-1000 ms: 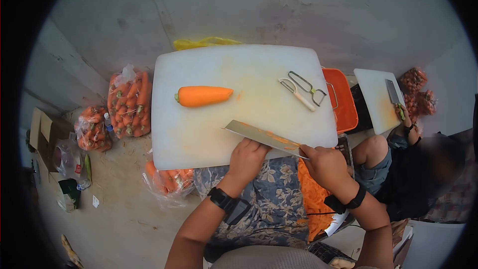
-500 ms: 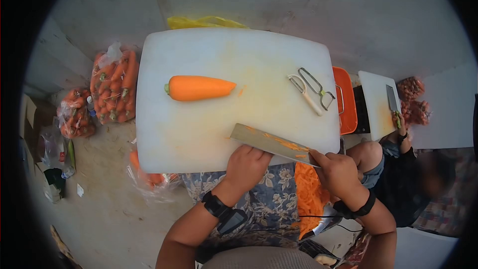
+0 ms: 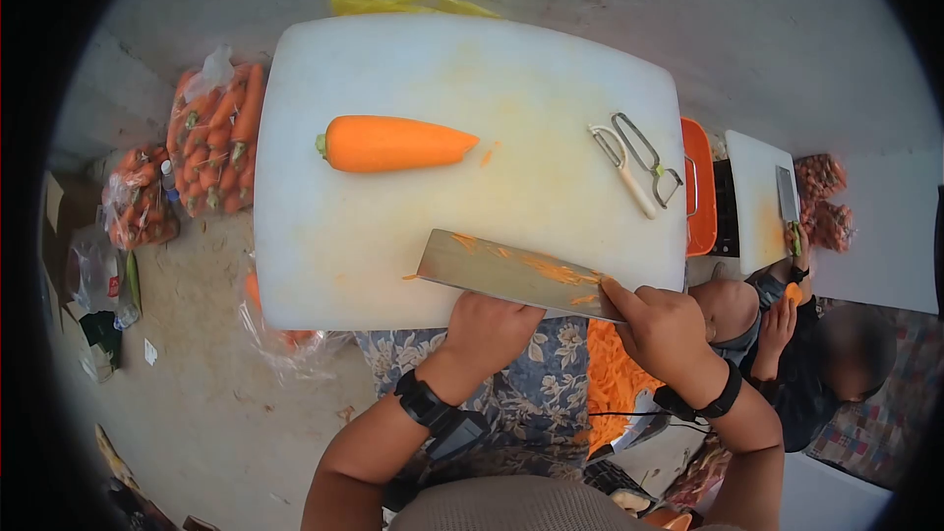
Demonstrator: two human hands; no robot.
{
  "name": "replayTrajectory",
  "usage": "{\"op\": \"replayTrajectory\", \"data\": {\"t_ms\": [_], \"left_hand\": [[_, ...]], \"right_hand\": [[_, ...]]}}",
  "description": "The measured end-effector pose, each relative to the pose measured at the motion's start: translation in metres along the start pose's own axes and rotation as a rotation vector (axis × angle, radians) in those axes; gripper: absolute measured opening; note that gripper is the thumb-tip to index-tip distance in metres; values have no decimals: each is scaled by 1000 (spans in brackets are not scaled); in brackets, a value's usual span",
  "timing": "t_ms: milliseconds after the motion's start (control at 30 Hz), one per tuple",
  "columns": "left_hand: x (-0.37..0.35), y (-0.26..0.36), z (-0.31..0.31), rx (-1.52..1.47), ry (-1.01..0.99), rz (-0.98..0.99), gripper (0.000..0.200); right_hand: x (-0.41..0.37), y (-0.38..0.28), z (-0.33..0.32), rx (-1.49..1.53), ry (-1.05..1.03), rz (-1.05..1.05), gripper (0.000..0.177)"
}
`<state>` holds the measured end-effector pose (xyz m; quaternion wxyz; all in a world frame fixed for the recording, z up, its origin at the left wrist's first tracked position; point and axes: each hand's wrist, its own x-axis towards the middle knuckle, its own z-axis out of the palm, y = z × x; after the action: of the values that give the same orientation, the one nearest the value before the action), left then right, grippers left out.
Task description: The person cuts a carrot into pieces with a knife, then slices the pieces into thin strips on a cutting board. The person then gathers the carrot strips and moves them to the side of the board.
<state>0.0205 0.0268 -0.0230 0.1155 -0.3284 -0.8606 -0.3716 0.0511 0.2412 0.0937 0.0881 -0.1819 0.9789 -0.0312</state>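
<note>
A wide-bladed cleaver (image 3: 511, 270) lies tilted over the near side of the white cutting board (image 3: 383, 236), with carrot shreds stuck to its blade. My right hand (image 3: 669, 334) is closed round its handle, index finger stretched along the blade's end. My left hand (image 3: 489, 334) is closed at the blade's near edge; its fingertips are hidden beneath the blade. A peeled carrot (image 3: 398, 144) rests toward the back left of the board, its thin end pointing right. Beside it lie a few small shreds.
Two peelers (image 3: 639, 167) lie on the board's right part. An orange basin (image 3: 698, 187) stands beyond. Shredded carrot (image 3: 615, 383) is heaped below the board. Bagged carrots (image 3: 214, 143) stand at left. A co-worker (image 3: 787, 334) sits at right by another cutting board (image 3: 757, 202).
The view has shifted, so the board appears higher. The cleaver has moved slightly left, and more of its blade face shows. The co-worker's hand now shows with an orange piece in it.
</note>
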Motion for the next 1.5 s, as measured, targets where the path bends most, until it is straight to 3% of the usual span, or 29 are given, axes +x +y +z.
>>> {"op": "replayTrajectory", "data": {"t_ms": [233,300,467,567,733,1000,1233,1500], "left_hand": [[1,-1,-2,-31,-26,6,19],[2,-1,0,-10,-13,5,18],[4,2,4,34,86,41,20],[5,1,4,26,133,30,20],[-4,0,3,26,-56,5,17],[-1,2,4,20,31,6,18],[-1,1,3,53,79,27,21],[-3,-1,3,44,20,22,20]], "right_hand": [[-12,10,6,-57,-36,8,57],[-1,10,14,-32,15,-32,44],[21,1,16,66,50,-56,39],[18,1,7,72,20,-62,41],[-6,-1,-9,-9,-40,-7,47],[12,1,19,22,0,-44,50],[9,-6,-12,-17,-60,-39,52],[8,0,4,-4,-70,-8,51]]}}
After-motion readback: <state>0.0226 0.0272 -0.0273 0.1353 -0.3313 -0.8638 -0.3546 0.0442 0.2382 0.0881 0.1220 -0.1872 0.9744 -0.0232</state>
